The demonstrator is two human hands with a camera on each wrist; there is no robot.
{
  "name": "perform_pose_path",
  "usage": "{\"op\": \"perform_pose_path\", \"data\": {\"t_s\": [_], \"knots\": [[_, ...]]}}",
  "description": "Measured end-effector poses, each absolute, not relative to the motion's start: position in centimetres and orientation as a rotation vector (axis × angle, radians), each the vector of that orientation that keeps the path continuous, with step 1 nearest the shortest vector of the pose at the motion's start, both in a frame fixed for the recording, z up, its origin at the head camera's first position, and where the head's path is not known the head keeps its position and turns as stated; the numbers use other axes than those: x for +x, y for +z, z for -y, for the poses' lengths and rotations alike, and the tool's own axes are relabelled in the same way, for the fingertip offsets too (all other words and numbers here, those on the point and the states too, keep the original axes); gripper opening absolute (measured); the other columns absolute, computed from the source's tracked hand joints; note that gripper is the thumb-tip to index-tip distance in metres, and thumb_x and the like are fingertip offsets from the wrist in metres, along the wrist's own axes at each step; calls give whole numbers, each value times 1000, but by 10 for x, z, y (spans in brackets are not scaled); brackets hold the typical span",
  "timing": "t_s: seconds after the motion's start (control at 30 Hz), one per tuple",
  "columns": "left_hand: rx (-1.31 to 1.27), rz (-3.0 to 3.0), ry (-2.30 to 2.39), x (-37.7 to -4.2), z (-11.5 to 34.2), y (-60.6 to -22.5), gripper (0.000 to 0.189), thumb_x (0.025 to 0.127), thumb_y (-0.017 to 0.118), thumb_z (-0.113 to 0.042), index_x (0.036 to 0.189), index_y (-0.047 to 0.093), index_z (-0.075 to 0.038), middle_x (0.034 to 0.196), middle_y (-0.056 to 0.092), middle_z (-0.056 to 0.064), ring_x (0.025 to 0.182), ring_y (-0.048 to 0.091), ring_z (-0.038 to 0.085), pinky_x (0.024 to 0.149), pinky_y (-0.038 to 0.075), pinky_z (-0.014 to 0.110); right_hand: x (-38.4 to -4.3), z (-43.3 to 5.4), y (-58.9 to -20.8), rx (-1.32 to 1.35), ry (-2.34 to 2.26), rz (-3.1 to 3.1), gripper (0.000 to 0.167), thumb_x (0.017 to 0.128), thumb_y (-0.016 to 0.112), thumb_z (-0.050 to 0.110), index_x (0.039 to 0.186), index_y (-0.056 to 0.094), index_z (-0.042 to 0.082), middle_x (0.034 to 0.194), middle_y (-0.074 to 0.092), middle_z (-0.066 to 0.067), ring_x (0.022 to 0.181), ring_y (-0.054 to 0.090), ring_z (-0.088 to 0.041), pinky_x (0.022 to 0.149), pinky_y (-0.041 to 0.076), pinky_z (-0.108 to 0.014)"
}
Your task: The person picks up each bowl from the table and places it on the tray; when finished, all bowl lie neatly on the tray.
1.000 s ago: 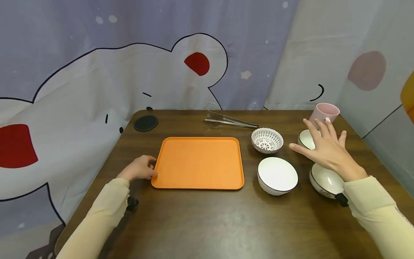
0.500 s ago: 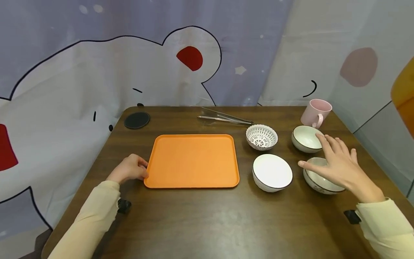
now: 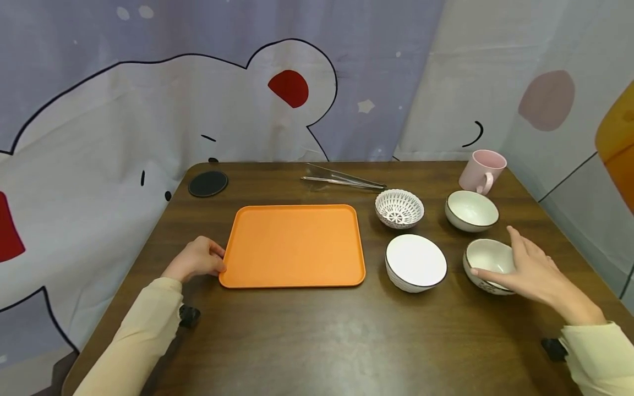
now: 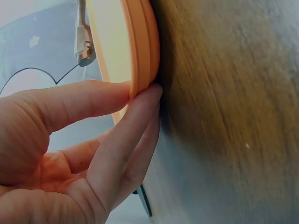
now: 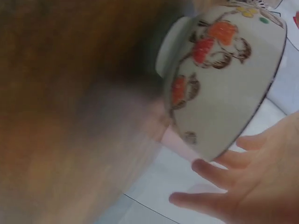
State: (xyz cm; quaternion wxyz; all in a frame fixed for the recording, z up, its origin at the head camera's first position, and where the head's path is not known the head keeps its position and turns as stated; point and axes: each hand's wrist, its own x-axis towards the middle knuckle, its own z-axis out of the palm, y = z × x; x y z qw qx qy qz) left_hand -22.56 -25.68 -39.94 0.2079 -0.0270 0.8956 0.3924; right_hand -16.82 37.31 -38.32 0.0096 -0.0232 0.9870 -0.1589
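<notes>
My left hand is at the left edge of an orange tray that lies on the table. In the left wrist view its thumb and fingers pinch the tray's rim. Over on the right, my right hand hovers with spread fingers by the near side of a pale bowl. Painted red and brown patterns show on this bowl's outside in the right wrist view. The hand's fingertips come close to the bowl's rim there; whether they touch it I cannot tell.
Left of that bowl stand a white bowl and a small patterned bowl. Behind it are another pale bowl and a pink mug. Metal tongs and a black round coaster lie toward the table's back edge.
My right hand has come back toward me from above the far pale bowl to beside the nearer one. The left hand stays at the tray's edge. The head view has shifted slightly.
</notes>
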Motion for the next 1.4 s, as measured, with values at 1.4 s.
{"op": "perform_pose_path", "data": {"t_s": [1.4], "knots": [[-88,-2444,1149,-219,257,-395,37,76,68,7,109,56,17,93,61,20,73,67,19,73,60,36,-166,-373,-391,-11,-598,-3201,99,71,79,59,137,37,-4,123,44,-33,98,52,-49,67,43,-54]]}}
